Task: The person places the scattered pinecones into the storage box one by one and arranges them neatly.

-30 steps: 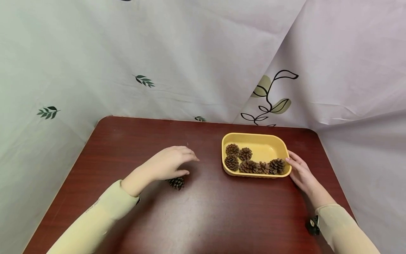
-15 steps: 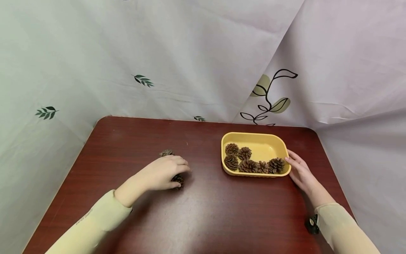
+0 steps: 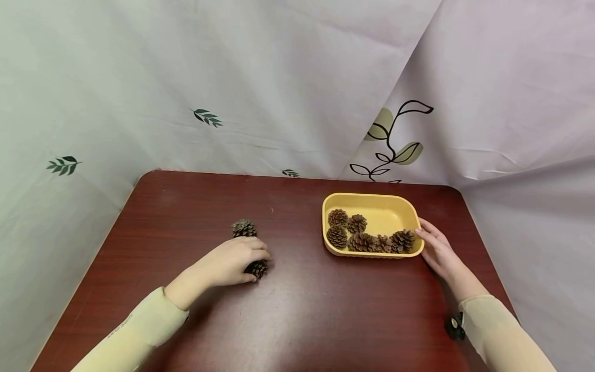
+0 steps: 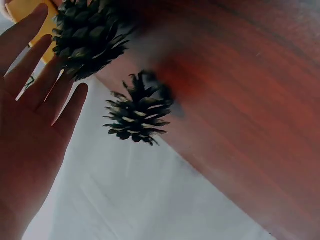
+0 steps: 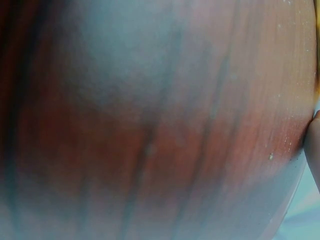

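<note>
On the left of the table, my left hand (image 3: pixel 232 261) reaches over a brown pine cone (image 3: pixel 257 268), fingers on its far side and thumb on its near side. In the left wrist view that pine cone (image 4: pixel 87 40) lies right at the fingertips, and the fingers (image 4: pixel 72 112) look fairly straight and spread. Just beyond the hand lies a second pine cone (image 3: pixel 244 228), its near side partly hidden. My right hand (image 3: pixel 439 253) holds the right end of a yellow tub (image 3: pixel 386 200), thumb on the rim, other fingers along the outside wall.
Several pine cones (image 3: pixel 357 223) lie inside the tub along its left and front walls. The dark red table (image 3: pixel 297 320) ends at the back against a pale leaf-printed cloth (image 3: pixel 260 93). In the right wrist view, mostly tabletop (image 5: pixel 165 150) shows.
My left hand has drawn back and down to the near pine cone, uncovering the far one. My right hand stays at the tub. The head view has shifted slightly.
</note>
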Available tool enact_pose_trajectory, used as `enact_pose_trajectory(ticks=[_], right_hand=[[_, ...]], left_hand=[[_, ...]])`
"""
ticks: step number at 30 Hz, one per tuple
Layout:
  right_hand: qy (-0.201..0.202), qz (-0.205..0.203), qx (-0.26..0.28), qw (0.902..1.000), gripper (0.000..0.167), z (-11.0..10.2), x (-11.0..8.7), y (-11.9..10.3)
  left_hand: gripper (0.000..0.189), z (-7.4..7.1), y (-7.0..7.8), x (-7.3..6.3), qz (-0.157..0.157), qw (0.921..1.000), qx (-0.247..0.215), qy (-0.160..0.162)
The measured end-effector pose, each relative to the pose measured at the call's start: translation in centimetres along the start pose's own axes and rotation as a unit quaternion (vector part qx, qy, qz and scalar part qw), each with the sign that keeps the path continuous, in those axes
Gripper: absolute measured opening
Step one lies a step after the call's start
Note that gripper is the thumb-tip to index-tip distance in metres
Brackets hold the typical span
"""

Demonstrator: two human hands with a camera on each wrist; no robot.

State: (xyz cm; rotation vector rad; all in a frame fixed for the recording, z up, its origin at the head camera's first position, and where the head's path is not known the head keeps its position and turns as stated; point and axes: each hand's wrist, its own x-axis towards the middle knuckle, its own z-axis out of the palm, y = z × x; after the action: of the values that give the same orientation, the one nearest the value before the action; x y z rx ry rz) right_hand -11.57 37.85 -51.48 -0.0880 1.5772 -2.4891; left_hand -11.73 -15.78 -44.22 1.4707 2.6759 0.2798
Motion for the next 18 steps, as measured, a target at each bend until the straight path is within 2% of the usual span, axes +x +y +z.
enact_pose_trajectory(ticks=[6, 18], right_hand=[[0.001, 0.001, 0.0, 1.0, 0.043, 0.0, 0.0, 0.0], [0.013, 0.009, -0.015, 0.9998, 0.041, 0.1, 0.0, -0.1]], left_hand=[[0.048, 0.7, -0.3, -0.3, -0.002, 1.0, 0.001, 0.002], [0.048, 1.4, -0.8, -0.6, 0.007, 0.9995, -0.003, 0.03]])
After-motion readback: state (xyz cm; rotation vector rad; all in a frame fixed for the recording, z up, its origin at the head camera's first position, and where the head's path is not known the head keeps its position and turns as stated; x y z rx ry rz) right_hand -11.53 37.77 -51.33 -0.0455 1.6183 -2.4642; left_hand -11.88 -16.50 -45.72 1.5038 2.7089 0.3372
